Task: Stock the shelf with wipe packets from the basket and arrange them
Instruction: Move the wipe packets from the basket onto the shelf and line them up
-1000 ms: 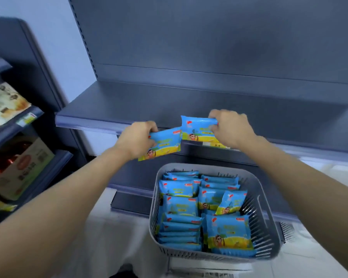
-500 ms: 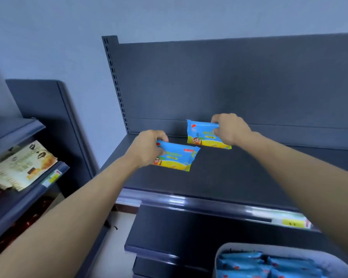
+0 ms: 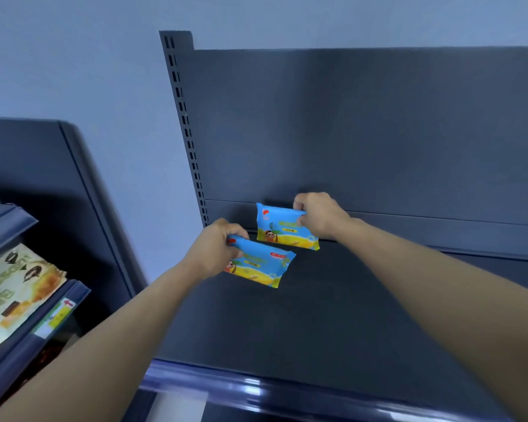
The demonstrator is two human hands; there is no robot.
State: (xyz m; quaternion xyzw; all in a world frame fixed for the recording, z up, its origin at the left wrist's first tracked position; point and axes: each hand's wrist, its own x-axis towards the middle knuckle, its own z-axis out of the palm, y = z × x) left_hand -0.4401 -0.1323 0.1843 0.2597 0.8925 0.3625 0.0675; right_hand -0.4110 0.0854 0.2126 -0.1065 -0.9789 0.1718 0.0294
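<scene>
The right hand (image 3: 319,216) is pinching one packet (image 3: 287,229) upright against the shelf (image 3: 348,315) back (starting a row, probably), while the left hand (image 3: 217,251) is gripping another packet (image 3: 262,264).

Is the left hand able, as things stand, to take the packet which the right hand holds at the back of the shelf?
Probably not yet. The left hand grips its own packet, so it is occupied. The path to the rear packet looks free, though.
</scene>
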